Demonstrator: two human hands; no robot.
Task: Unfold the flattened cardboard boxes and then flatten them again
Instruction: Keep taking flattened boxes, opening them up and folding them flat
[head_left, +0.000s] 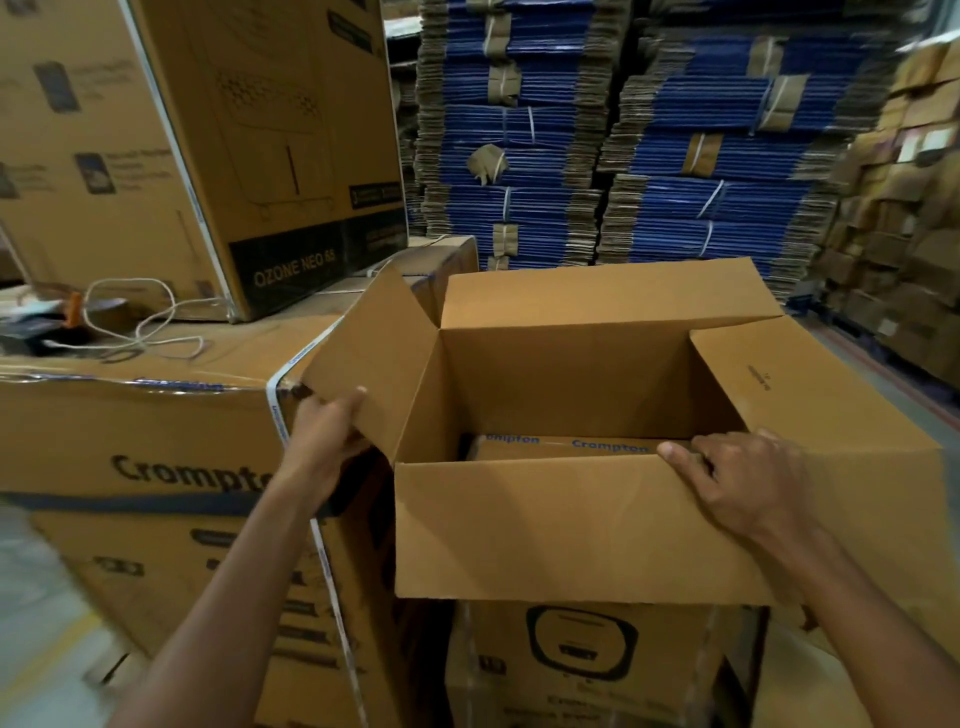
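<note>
A plain brown cardboard box (566, 530) stands opened up in front of me, its four top flaps spread outward and its inside hollow. My left hand (327, 431) grips the lower edge of the left flap. My right hand (737, 478) curls its fingers over the top edge of the near flap, close to the right corner. Through the open box I see the printed top of another carton (571, 447) lying beneath it.
A large strapped "Crompton" carton (145, 467) stands at my left with string (140, 322) and an "OZONE NEO" box (249, 156) on top. Another printed carton (597, 665) sits under the open box. Tall stacks of bundled blue flattened boxes (623, 130) fill the back; brown cartons (904, 208) line the right.
</note>
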